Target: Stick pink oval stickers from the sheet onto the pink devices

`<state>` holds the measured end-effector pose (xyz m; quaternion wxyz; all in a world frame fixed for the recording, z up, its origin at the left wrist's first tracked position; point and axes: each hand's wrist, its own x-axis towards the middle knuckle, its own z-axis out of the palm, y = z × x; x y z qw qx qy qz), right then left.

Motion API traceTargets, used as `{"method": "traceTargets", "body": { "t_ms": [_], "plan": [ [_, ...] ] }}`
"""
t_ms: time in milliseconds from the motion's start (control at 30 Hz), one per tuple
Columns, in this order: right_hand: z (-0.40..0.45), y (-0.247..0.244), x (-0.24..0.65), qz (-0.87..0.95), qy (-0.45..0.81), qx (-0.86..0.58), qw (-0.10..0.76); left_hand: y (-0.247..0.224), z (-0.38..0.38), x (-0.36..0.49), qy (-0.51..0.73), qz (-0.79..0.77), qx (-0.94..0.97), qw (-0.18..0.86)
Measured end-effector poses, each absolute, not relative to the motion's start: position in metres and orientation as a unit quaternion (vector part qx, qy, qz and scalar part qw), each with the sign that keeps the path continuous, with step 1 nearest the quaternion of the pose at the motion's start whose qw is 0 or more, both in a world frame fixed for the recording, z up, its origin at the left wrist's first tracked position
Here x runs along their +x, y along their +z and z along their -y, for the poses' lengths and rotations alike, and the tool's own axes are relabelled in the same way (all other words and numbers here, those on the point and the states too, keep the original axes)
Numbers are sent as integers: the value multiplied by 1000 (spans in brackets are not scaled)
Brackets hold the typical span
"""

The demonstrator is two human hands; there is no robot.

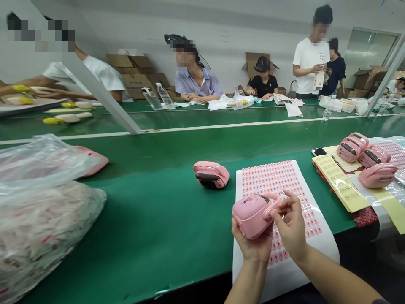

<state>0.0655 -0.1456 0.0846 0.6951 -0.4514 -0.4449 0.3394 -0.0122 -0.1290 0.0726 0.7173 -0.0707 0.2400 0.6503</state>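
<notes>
A rounded pink device with a carrying handle point(251, 213) rests in my left hand point(253, 245), whose fingers wrap around it from below. Small dark printed figures show on its upper face. The fingers of my right hand point(292, 223) are closed at the right end of its handle; whether a small sticker sits between them I cannot make out. Under both hands lies a white sheet of small pink-and-red oval stickers point(268, 179), with rows of them still on it. Another pink device point(211, 174) stands on the green table just left of the sheet.
Several pink devices point(378, 175) stand at the right, near yellow sticker sheets point(343, 181) and a phone point(319, 152). Filled plastic bags point(47, 236) cover the left side. A slanted metal post point(101, 93) rises by the belt. Co-workers sit and stand across it.
</notes>
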Motion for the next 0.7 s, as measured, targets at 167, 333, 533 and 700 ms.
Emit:
{"method": "traceTargets", "body": {
  "t_ms": [167, 333, 533, 700],
  "plan": [
    [146, 79, 67, 509, 250, -448, 691, 81, 133, -11, 630, -211, -71, 744],
    [144, 95, 71, 414, 412, -418, 696, 89, 134, -10, 612, -227, -105, 751],
    [142, 105, 78, 396, 460, -408, 683, 86, 134, -9, 617, -207, -102, 753],
    [142, 104, 74, 406, 447, -427, 673, 85, 134, -10, 621, -199, -101, 751]
  ]
}}
